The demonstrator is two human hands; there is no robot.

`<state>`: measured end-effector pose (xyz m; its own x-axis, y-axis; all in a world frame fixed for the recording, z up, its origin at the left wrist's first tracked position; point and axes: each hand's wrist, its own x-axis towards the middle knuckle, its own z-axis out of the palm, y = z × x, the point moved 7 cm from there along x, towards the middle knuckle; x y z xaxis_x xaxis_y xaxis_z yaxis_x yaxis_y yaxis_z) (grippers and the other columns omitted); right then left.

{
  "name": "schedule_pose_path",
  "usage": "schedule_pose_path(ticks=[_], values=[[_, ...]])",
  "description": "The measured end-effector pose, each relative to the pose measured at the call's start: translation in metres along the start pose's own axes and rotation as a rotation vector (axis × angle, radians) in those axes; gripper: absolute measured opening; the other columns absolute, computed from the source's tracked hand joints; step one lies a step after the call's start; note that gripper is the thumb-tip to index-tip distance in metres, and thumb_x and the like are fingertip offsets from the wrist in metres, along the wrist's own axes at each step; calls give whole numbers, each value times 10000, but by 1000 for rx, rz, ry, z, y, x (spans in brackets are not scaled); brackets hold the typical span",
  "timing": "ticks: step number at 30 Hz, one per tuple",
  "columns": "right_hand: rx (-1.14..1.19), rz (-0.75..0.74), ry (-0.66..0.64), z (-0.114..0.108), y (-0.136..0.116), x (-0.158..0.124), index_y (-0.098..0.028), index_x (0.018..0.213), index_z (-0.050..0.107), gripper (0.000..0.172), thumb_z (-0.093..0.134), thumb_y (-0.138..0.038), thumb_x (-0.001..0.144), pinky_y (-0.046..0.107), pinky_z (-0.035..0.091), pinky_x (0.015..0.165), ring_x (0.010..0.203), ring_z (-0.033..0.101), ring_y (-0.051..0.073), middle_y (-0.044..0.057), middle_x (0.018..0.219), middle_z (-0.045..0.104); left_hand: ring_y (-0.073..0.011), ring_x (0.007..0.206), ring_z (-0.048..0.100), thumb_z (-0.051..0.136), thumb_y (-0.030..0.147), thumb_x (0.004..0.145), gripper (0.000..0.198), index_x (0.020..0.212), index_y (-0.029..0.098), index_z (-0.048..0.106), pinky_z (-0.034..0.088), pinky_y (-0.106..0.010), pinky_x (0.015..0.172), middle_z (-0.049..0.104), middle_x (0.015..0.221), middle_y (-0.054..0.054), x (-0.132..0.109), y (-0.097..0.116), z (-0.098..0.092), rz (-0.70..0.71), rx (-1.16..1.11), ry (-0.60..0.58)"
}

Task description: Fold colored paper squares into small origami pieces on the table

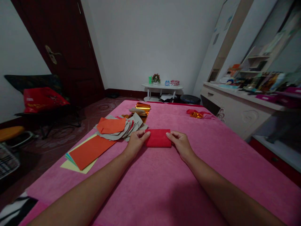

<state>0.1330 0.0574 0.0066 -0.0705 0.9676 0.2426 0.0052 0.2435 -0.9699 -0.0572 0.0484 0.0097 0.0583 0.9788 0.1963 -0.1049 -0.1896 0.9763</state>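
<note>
Between my two hands a red folded rectangle [158, 138], paper or cloth by its look, is held by its short sides just over the pink cover. My left hand [138, 140] pinches the left end, thumb on top. At the right end my right hand [180, 141] grips it the same way, with the fingers hidden underneath. Close to my left hand lies a loose pile of grey cut pieces [117, 135] with an orange piece [110, 125] on top. Nearer to me, an orange sheet [91, 150] rests on yellow and other coloured sheets.
The pink cover [164, 188] spreads over the wide surface. A gold foil roll [143, 108] lies at its far left, and crumpled red and gold foil [197, 115] at the far right. Beyond stand a small white table [162, 86] and, rightward, a cluttered dresser [242, 97].
</note>
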Motion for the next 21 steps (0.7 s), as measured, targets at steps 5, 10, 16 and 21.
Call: schedule_pose_path(ticks=[5, 10, 16, 21], values=[[-7, -12, 10, -1, -1, 0, -167, 644, 626, 270, 647, -413, 753, 234, 316, 521, 547, 421, 111, -24, 580, 510, -65, 495, 351, 639, 426, 751, 381, 547, 122, 531, 252, -203, 497, 435, 502, 48, -1, 3, -2, 58, 76, 25], [-60, -54, 27, -3, -3, -1, -165, 662, 636, 266, 642, -414, 757, 241, 342, 541, 564, 446, 121, -10, 613, 554, -75, 502, 397, 641, 430, 751, 361, 578, 124, 561, 288, -201, 498, 481, 518, 38, -2, 3, 0, 81, 139, 17], [-83, -69, 29, 1, -7, -3, -164, 621, 621, 290, 644, -423, 750, 244, 338, 530, 540, 433, 118, -19, 579, 531, -120, 617, 544, 719, 359, 690, 259, 770, 120, 659, 409, -218, 580, 642, 699, -16, -4, 3, 4, 98, 73, 22], [-65, -51, 33, 2, -9, -3, -175, 643, 641, 269, 654, -428, 736, 250, 357, 541, 545, 459, 130, -15, 594, 565, -114, 584, 534, 712, 356, 697, 243, 732, 121, 664, 398, -213, 550, 630, 659, -8, -4, 3, 2, 116, 124, 51]])
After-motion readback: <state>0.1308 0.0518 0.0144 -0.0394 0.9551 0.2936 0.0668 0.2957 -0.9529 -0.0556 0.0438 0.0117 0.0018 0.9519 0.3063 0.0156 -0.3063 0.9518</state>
